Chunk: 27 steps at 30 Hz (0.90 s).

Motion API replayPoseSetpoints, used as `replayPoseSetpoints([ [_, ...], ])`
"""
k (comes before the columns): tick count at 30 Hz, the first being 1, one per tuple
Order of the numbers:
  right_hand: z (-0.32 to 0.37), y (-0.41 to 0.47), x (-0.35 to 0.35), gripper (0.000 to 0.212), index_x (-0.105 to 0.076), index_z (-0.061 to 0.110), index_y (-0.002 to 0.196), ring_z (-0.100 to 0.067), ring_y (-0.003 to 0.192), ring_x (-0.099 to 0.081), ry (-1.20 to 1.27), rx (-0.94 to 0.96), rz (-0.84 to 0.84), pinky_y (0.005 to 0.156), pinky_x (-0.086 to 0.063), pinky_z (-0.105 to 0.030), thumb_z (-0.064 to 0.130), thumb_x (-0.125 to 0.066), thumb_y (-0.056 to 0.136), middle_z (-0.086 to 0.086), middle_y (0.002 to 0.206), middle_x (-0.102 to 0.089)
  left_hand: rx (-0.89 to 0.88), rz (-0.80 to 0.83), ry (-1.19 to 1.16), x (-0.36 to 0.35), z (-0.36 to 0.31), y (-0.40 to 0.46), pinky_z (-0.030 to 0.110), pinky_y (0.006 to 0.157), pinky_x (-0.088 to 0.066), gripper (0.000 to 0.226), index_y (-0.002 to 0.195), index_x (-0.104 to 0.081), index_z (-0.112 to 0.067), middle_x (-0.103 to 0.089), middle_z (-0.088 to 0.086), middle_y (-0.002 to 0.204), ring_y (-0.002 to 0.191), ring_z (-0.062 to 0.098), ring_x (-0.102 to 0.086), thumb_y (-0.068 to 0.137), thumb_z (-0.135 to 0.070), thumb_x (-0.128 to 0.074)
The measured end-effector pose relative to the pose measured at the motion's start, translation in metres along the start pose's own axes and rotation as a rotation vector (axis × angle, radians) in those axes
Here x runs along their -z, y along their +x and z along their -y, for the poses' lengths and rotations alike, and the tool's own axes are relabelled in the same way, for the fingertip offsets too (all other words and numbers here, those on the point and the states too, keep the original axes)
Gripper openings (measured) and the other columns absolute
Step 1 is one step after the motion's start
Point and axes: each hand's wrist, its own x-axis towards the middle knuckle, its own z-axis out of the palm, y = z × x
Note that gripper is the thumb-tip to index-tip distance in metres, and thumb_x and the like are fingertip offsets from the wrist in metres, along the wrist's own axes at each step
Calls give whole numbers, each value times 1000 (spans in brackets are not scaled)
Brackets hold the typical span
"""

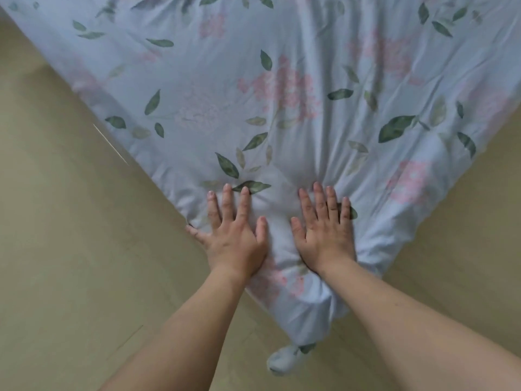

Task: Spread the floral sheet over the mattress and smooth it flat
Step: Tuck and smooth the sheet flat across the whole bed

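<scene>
Both your palms pressing flat on floral sheet (282, 108) at near corner: left hand (235, 235) and right hand (324, 232) lying side by side, fingers straight, spread. Sheet covering mattress, wrinkles fanning outward over beige floor (70, 249).

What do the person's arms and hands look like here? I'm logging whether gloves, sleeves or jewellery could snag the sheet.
Both forearms are bare right down to the frame's lower edge, with no sleeve in sight. The left hand and right hand wear no gloves, and no watch, bracelet or ring can be made out. The fingernails look short and unpainted.
</scene>
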Motion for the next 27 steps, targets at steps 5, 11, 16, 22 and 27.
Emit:
replayPoseSetpoints([
  [5,3,6,-11,66,-29,21,150,-27,146,-20,-5,16,-129,117,-3,-51,51,-21,92,-7,158,-24,2,-77,-32,-8,5,5,71,106,-4,66,148,-1,-47,12,-16,159,145,14,19,88,-61,-24],
  [11,1,1,-15,70,-25,27,151,-23,148,-13,13,15,-218,117,3,-47,56,-11,89,-3,160,-19,-7,-111,-45,-12,4,4,74,104,-3,66,149,-6,-45,8,-15,160,146,14,15,88,-62,-21],
  [16,-2,2,-15,65,-10,33,153,-17,149,2,64,32,-205,119,10,-44,56,-11,93,3,162,-4,-19,-148,-62,-13,3,7,76,102,0,66,150,-10,-43,2,-13,161,147,17,10,87,-61,-20],
  [22,-5,-7,-12,59,-17,31,152,-15,149,-1,175,62,-226,119,8,-41,52,-22,97,4,162,-9,-41,-151,-57,-15,8,0,75,104,1,66,150,-8,-43,5,-14,160,147,15,12,88,-63,-21],
  [27,-13,-5,-10,54,-25,29,151,-13,148,-5,328,88,-220,119,7,-39,46,-26,99,6,160,-15,-61,-202,-62,-19,7,2,74,105,-3,65,150,-11,-44,1,-14,160,148,16,7,89,-64,-21],
])
